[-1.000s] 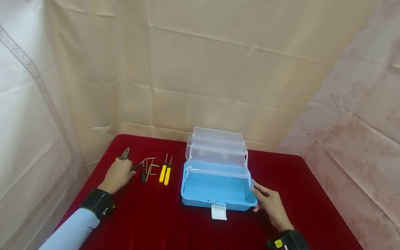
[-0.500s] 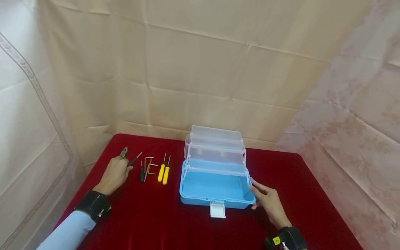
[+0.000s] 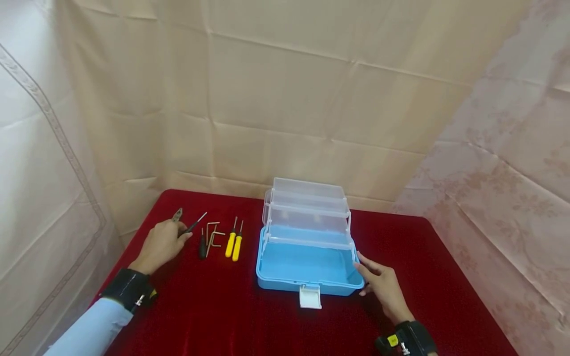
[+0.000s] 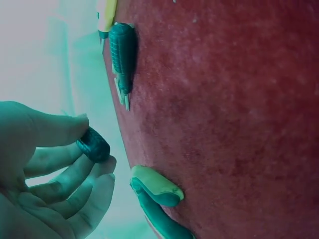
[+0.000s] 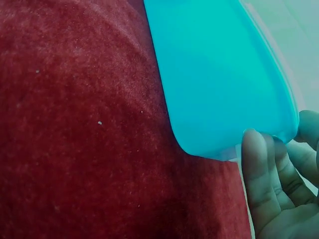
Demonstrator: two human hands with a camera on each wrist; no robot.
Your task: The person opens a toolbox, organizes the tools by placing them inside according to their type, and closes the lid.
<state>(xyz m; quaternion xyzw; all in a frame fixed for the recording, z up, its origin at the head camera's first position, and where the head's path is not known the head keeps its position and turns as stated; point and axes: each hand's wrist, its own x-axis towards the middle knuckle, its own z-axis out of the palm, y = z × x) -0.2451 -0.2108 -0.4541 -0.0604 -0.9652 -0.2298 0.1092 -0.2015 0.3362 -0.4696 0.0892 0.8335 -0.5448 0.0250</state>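
My left hand (image 3: pixel 159 245) pinches a black-handled screwdriver (image 3: pixel 196 224) between thumb and fingers, its shaft pointing to the far right. The left wrist view shows the dark handle end (image 4: pixel 94 145) off the cloth, at the fingertips. Just beyond that hand lie pliers (image 3: pixel 177 214); their yellow and dark handles (image 4: pixel 157 185) rest on the table. My right hand (image 3: pixel 384 291) grips the right wall of a blue toolbox (image 3: pixel 307 262), thumb at the rim and fingers outside. The toolbox stands open, with clear tiered trays (image 3: pixel 309 212) raised at its back and a white latch (image 3: pixel 310 296) hanging in front.
Right of my left hand lie another black-handled screwdriver (image 3: pixel 203 245), several hex keys (image 3: pixel 213 236) and two yellow-handled screwdrivers (image 3: pixel 237 247). A red cloth (image 3: pixel 240 316) covers the table. Draped fabric (image 3: pixel 276 99) hangs behind and on both sides.
The left hand and its screwdriver have moved away from the hex keys, and the screwdriver's tip has swung farther back. The right hand stays on the toolbox; the head view shifted slightly.
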